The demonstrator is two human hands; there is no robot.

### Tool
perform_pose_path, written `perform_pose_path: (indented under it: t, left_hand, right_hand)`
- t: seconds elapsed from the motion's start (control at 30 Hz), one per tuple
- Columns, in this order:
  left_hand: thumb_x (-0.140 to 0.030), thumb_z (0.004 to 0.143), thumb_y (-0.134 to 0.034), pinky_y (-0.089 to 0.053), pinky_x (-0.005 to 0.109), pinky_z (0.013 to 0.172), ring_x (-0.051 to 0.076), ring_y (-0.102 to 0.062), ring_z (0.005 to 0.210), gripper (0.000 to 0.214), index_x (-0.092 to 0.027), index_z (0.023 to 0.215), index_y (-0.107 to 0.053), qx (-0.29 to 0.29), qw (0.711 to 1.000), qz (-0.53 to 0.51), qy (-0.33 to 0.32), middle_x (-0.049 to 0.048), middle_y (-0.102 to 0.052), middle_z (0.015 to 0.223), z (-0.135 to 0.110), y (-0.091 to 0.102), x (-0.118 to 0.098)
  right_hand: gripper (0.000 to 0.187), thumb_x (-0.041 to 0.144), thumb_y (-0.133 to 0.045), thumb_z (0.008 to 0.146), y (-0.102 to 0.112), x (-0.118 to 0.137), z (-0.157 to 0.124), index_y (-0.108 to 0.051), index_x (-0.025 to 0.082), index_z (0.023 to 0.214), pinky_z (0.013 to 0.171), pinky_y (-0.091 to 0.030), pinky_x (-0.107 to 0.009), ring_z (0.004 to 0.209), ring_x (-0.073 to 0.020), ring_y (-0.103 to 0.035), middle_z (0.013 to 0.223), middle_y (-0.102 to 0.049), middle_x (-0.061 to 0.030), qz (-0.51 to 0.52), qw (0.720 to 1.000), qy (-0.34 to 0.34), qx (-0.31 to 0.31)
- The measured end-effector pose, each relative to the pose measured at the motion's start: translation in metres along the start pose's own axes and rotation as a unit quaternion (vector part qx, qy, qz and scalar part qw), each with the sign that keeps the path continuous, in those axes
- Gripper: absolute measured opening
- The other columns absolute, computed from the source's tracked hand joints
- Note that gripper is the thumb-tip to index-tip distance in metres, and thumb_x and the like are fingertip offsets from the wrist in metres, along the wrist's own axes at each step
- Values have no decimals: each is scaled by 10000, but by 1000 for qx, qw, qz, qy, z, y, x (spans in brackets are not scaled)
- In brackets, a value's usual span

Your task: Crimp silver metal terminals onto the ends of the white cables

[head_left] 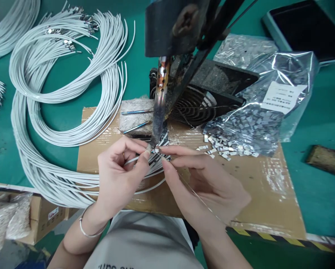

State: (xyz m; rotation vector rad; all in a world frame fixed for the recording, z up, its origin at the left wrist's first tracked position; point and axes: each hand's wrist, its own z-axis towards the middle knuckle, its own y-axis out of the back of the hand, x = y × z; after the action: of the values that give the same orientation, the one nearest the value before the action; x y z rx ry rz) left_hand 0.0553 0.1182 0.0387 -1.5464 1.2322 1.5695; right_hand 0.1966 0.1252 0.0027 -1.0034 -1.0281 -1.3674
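Left hand (126,166), one: pinching one white cable (132,160) just below the iron (160,98), one. Right hand (202,181), one: pinching one thin wire (199,197), below iron, rightward. Step, I judge: soldering the cable's end; next move calls for steadiness. Metal rods (137,111), left of iron: two. Loose terminals (223,145), right: uncountable.

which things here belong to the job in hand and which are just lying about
Seemingly in the job:
- white cable, in the left hand
- thin wire, in the right hand
- soldering iron
- small metal pieces

Probably just lying about:
- dark-screened device
- brown block
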Motion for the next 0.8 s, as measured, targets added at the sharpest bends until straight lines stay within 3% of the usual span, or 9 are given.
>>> perform_pose_path:
  t: [0.2,0.37,0.47,0.57,0.63,0.7,0.77,0.8]
  left_hand:
    - [-93,795,-788,-329,194,467,48,-446,522,137,-176,716,-714,17,999,-9,40,24,-783,850,-3,0,0]
    - [-86,805,-762,-329,170,484,47,-449,549,142,-178,730,-685,47,996,-6,71,18,-780,872,-18,2,3]
    - [-70,829,-731,-373,175,516,68,-525,591,152,-185,754,-666,105,991,-4,84,16,-773,867,-35,6,6]
    - [-75,874,-703,-370,210,483,97,-575,588,144,-199,803,-686,210,973,32,93,36,-786,907,-52,13,9]
    - [-103,923,-686,-422,252,478,140,-628,594,140,-217,856,-729,289,952,64,75,53,-798,913,-60,18,12]
    - [-92,941,-684,-581,331,636,214,-737,738,171,-234,914,-775,339,937,86,13,77,-820,938,-65,25,17]
    - [-55,943,-683,-638,416,834,251,-784,873,230,-246,974,-808,342,933,96,-58,92,-839,983,-68,31,24]
    - [-42,944,-679,-645,408,835,244,-788,873,249,-245,994,-815,327,937,95,-74,91,-840,978,-70,35,28]
  right_hand:
    - [203,64,-783,868,0,2,-4,-713,253,896,841,-626,-373,961,-228,-817,1041,-844,2,7,999,-33,-17]
    - [60,207,-729,980,27,-5,4,-744,244,935,643,-552,-315,646,-149,-684,760,-710,35,-2,986,-49,-157]
    - [431,549,-610,989,63,-17,11,-811,208,818,641,-586,-400,696,-232,-724,748,-745,-65,62,972,-99,-205]
    - [623,692,-498,979,92,-30,13,-833,191,820,611,-586,-449,664,-278,-752,729,-765,-120,-27,961,-131,-242]
    - [656,745,-501,967,100,-35,12,-807,198,772,680,-604,-472,709,-282,-768,781,-785,-146,-127,946,-125,-271]
    - [665,774,-517,959,97,-35,7,-786,195,773,751,-627,-505,775,-300,-782,846,-795,-170,-162,942,-116,-270]
    - [665,776,-525,967,88,-33,2,-778,184,802,776,-644,-515,810,-308,-785,878,-791,-176,-140,952,-114,-247]
    - [664,772,-528,974,83,-31,-1,-777,177,815,774,-650,-509,814,-305,-785,880,-789,-174,-124,958,-116,-232]
